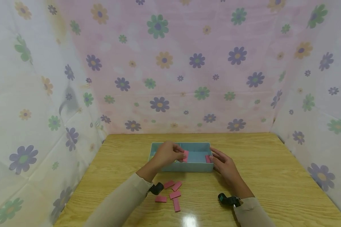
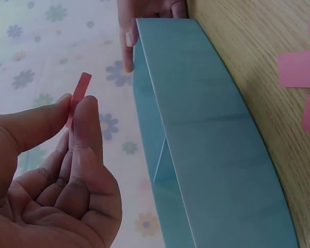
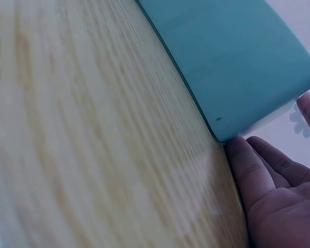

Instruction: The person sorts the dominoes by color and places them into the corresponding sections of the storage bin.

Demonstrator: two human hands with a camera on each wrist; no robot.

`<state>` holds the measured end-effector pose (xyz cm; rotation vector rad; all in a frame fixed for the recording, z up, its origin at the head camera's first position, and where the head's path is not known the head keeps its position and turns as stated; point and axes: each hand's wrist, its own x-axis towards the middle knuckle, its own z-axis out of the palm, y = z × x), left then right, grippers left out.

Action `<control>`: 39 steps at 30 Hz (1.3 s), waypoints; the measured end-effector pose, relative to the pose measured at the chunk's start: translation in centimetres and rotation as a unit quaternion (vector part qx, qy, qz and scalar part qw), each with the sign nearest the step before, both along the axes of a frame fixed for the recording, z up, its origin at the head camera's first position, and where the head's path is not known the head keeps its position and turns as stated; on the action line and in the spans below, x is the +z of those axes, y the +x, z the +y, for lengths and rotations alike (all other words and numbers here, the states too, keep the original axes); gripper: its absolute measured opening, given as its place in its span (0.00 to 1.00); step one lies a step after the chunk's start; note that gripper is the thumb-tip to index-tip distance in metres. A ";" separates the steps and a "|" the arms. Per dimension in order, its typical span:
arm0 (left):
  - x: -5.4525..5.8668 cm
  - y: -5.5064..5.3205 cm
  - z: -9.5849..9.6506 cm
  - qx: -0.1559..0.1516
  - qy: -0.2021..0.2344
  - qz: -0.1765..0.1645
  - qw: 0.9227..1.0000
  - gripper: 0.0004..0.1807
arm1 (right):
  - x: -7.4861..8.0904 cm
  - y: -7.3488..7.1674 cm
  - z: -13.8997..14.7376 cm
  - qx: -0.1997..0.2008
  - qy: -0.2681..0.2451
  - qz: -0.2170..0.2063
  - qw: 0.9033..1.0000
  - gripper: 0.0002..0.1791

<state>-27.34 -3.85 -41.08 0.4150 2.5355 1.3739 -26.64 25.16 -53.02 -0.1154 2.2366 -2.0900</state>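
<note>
My left hand (image 1: 166, 154) pinches a flat pink block (image 1: 185, 156) between thumb and fingers over a light blue divided box (image 1: 184, 167). In the left wrist view the same pink block (image 2: 80, 95) stands edge-on between the fingertips. At the box's right end, my right hand (image 1: 225, 167) holds the end wall, its thumb by the rim and its fingers along the outside. Another pink block (image 1: 208, 159) is inside the right compartment, against that end, close to the thumb. In the right wrist view, fingers (image 3: 250, 170) touch the box's lower corner.
Several pink blocks (image 1: 175, 194) lie loose on the wooden table (image 1: 125, 195) in front of the box. A thin divider (image 1: 180, 145) splits the box in two. The left forearm hides part of the left compartment. Flowered cloth (image 1: 184, 63) surrounds the table's back and sides.
</note>
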 end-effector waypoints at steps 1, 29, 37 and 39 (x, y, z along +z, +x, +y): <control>0.0 -0.2 0.2 0.002 0.003 -0.006 1.000 0.08 | 0.0 0.0 0.0 0.001 0.001 0.000 1.000 0.32; 0.9 -3.4 5.2 0.034 0.045 -0.093 0.994 0.07 | 0.0 -0.2 0.1 0.001 0.017 -0.006 1.000 0.32; 1.1 -3.7 7.0 0.046 0.024 -0.097 0.994 0.05 | 0.2 -0.1 0.0 0.003 0.014 -0.015 1.000 0.32; 1.2 -4.0 7.2 0.053 0.022 -0.095 0.994 0.05 | 0.3 -0.1 0.0 0.003 0.015 -0.016 1.000 0.33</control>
